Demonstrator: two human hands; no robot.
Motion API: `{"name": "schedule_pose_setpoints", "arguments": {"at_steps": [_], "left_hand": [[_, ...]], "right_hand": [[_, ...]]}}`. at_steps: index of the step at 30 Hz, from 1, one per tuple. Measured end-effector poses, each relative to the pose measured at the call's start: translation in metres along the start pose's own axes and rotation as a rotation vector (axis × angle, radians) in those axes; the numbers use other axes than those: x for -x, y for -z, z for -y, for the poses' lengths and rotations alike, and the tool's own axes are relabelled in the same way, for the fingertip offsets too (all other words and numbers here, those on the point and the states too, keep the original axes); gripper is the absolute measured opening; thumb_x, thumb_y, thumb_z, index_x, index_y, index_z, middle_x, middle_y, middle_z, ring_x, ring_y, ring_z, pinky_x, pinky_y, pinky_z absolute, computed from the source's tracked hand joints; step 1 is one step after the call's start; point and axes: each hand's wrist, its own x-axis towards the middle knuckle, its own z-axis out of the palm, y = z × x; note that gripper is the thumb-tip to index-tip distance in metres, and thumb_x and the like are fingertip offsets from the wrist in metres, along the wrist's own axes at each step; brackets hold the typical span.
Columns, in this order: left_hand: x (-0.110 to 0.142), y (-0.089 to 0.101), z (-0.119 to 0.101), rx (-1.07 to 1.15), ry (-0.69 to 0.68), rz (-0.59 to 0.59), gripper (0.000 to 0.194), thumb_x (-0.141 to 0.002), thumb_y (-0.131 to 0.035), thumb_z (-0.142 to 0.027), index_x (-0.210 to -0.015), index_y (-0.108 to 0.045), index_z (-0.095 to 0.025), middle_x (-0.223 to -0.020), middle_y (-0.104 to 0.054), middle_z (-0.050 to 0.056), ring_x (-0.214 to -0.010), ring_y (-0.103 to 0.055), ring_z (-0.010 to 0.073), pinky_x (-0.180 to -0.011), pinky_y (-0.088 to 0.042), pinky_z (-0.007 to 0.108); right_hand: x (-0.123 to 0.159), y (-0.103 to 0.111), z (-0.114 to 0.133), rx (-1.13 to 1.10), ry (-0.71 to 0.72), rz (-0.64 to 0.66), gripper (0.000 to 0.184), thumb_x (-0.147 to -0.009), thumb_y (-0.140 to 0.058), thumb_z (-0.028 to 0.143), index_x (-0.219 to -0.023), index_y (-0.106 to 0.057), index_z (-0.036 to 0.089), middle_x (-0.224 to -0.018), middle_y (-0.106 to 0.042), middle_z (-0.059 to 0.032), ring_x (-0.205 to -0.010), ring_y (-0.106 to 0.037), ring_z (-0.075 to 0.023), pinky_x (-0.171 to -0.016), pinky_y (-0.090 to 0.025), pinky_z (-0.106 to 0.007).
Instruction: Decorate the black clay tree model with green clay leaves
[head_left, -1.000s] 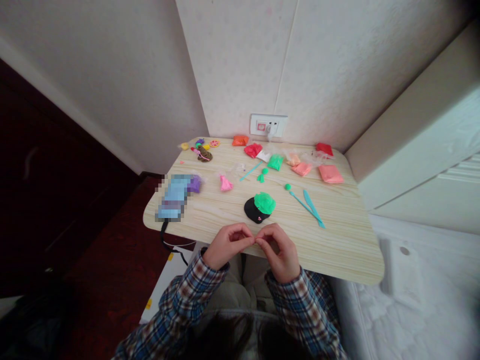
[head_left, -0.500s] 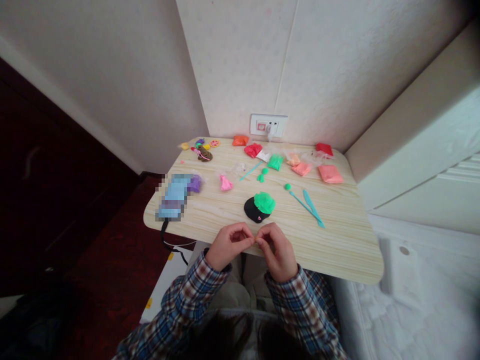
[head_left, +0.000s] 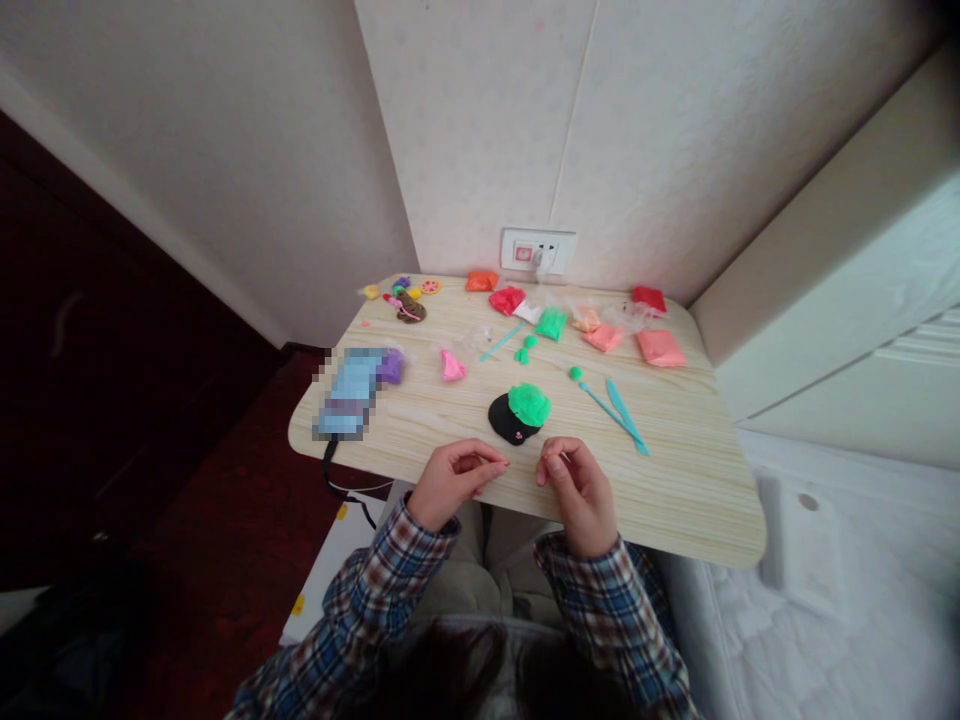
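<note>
Both my hands hover over the near edge of a light wooden table (head_left: pixel 675 500). My left hand (head_left: pixel 452 482) has its fingers curled, thumb and forefinger pinched together. My right hand (head_left: pixel 577 492) is likewise pinched; whatever either one grips is too small to make out. A gap of a few centimetres separates the fingertips. Just beyond them lies a black clay disc (head_left: pixel 504 420) topped with a ruffled green clay lump (head_left: pixel 529 403).
Bags of coloured clay lie along the far edge: red (head_left: pixel 506 299), green (head_left: pixel 550 323), salmon (head_left: pixel 661 347). Teal modelling tools (head_left: pixel 624 415) rest at right. A pink clay piece (head_left: pixel 451 366), a purple lump (head_left: pixel 390 367) and a blurred phone (head_left: pixel 346 392) are at left. A wall socket (head_left: pixel 538 250) is behind.
My hands, earlier touching at the fingertips, have pulled apart sideways; the right one has shifted a little to the right and away from me.
</note>
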Motion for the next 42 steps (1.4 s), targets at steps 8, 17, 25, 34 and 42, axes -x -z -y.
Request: {"name": "schedule_pose_setpoints", "arguments": {"at_steps": [8, 17, 25, 34, 42], "left_hand": [[0.0002, 0.0004, -0.0005, 0.008, -0.021, -0.041, 0.038, -0.056, -0.077, -0.044, -0.062, -0.054, -0.013, -0.042, -0.043, -0.008, -0.038, -0.035, 0.0034, -0.036, -0.024, 0.016], [0.0002, -0.0007, 0.0013, -0.025, -0.036, -0.05, 0.036, -0.068, -0.068, -0.044, -0.082, -0.069, -0.011, -0.071, -0.063, 0.003, -0.044, -0.041, 0.0036, -0.036, -0.027, 0.017], [-0.0014, 0.0012, 0.0049, -0.021, -0.006, -0.068, 0.036, -0.061, -0.074, -0.043, -0.072, -0.065, -0.011, -0.044, -0.048, -0.005, -0.039, -0.038, 0.0046, -0.036, -0.027, 0.017], [0.0015, -0.0013, 0.0016, -0.011, -0.042, -0.129, 0.042, -0.07, -0.063, -0.052, -0.057, -0.051, -0.013, -0.041, -0.042, -0.006, -0.037, -0.035, 0.0032, -0.036, -0.025, 0.016], [-0.0007, -0.002, 0.0058, 0.016, -0.051, -0.107, 0.033, -0.062, -0.074, -0.041, -0.073, -0.058, -0.014, -0.053, -0.051, -0.005, -0.04, -0.039, 0.004, -0.036, -0.027, 0.016]], "right_hand": [[-0.0036, 0.0036, -0.0023, -0.172, -0.063, -0.012, 0.017, -0.082, -0.059, 0.036, -0.079, -0.052, 0.021, -0.078, -0.055, 0.0004, -0.06, -0.05, -0.0094, -0.061, -0.042, -0.028], [-0.0043, 0.0041, -0.0005, -0.244, -0.148, -0.063, 0.02, -0.073, -0.068, 0.034, -0.076, -0.052, 0.021, -0.072, -0.054, 0.0007, -0.061, -0.05, -0.0101, -0.059, -0.042, -0.026], [-0.003, 0.0049, -0.001, -0.248, -0.148, -0.054, 0.02, -0.071, -0.07, 0.026, -0.083, -0.055, 0.022, -0.073, -0.06, 0.001, -0.074, -0.06, -0.014, -0.073, -0.047, -0.031], [-0.001, 0.004, 0.001, -0.208, -0.08, -0.038, 0.014, -0.082, -0.058, 0.031, -0.09, -0.054, 0.021, -0.051, -0.048, 0.0065, -0.05, -0.049, -0.0108, -0.052, -0.039, -0.025], [0.0012, 0.0004, 0.0026, -0.02, -0.053, 0.065, 0.023, -0.08, -0.062, 0.03, -0.1, -0.054, 0.022, -0.073, -0.066, -0.0014, -0.072, -0.063, -0.016, -0.07, -0.049, -0.034]]}}
